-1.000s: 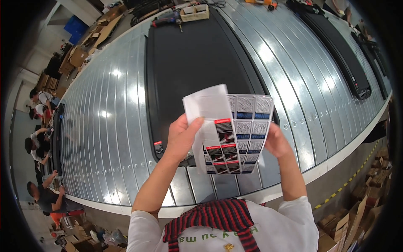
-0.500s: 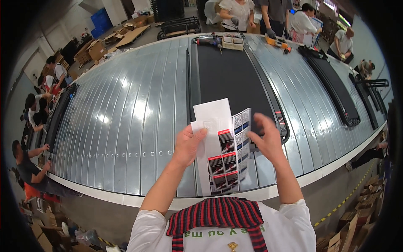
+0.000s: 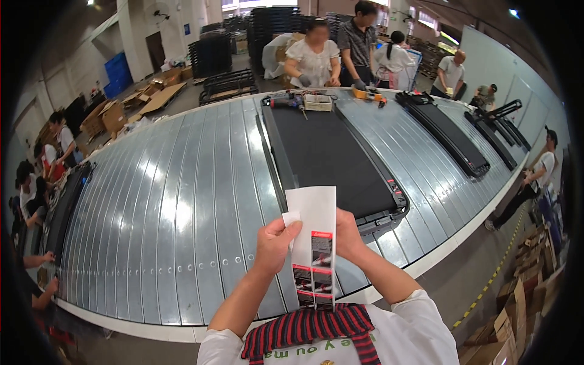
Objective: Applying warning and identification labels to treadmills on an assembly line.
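Note:
My left hand (image 3: 274, 243) is closed on the left edge of some sticker sheets (image 3: 313, 207), thumb in front. Their upper part is blank white, and red, black and white warning labels fill the lower part. A small white slip (image 3: 291, 216) shows by my left thumb. At the sheets' right edge is my right hand (image 3: 350, 236), closed against them, its fingertips hidden behind the paper. Beyond the sheets lies a long flat machine with a black belt-like surface (image 3: 328, 146) in a dark frame, resembling a treadmill deck. A red-and-black label (image 3: 394, 187) sits at its near right corner.
The wide metal-slatted worktable (image 3: 182, 207) carries more black decks (image 3: 444, 134). At its far edge are a drill (image 3: 286, 98), a parts tray (image 3: 317, 102) and a yellow tool (image 3: 367, 94). Co-workers stand around it. Cardboard (image 3: 505, 334) is piled at lower right.
My right hand has moved in from apart to the sheets' edge. The fanned sheets now overlap, hiding the one with square codes. The view has tilted up, showing more of the room.

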Action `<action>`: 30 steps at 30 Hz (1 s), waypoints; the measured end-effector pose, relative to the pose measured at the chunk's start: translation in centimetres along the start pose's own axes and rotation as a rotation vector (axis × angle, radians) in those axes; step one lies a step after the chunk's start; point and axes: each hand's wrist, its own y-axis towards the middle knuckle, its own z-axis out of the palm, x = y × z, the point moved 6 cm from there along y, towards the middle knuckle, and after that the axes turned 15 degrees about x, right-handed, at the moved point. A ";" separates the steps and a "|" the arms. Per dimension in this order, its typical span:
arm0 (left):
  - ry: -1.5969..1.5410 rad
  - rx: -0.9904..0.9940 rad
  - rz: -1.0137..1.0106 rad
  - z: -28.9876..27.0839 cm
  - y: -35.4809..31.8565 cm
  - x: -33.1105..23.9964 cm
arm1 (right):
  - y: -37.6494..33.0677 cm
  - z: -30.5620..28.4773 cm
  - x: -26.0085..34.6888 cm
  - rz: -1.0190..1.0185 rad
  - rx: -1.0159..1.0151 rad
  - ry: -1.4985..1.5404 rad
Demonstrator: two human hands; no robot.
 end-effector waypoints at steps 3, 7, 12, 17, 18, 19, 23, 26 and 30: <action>0.120 -0.015 -0.114 -1.0 -0.4 -0.5 | -0.5 1.4 1.3 0.053 0.012 -0.383; 0.114 0.011 -0.143 -2.1 -0.8 0.5 | -0.1 2.1 1.6 0.018 -0.011 -0.435; 0.039 -0.028 -0.133 -3.6 -1.7 0.8 | 0.4 3.6 0.3 -0.142 0.054 -0.481; 0.075 -0.042 -0.142 -4.0 -2.0 1.3 | 0.2 4.0 -0.5 -0.220 0.155 -0.675; 0.109 -0.055 -0.129 -4.0 -2.1 1.3 | 0.2 3.9 -0.4 -0.222 0.153 -0.674; 0.112 -0.054 -0.129 -4.0 -2.1 1.5 | 0.1 3.9 -0.4 -0.209 0.184 -0.684; 0.125 -0.046 -0.117 -4.1 -2.2 1.9 | -0.6 3.8 -0.2 -0.200 0.218 -0.693; 0.148 -0.066 -0.138 -3.3 -2.5 1.9 | -1.6 3.3 -0.4 -0.232 0.184 -0.674; 0.217 -0.114 -0.113 -1.5 -2.8 0.8 | -2.6 2.7 0.4 -0.303 0.018 -0.734</action>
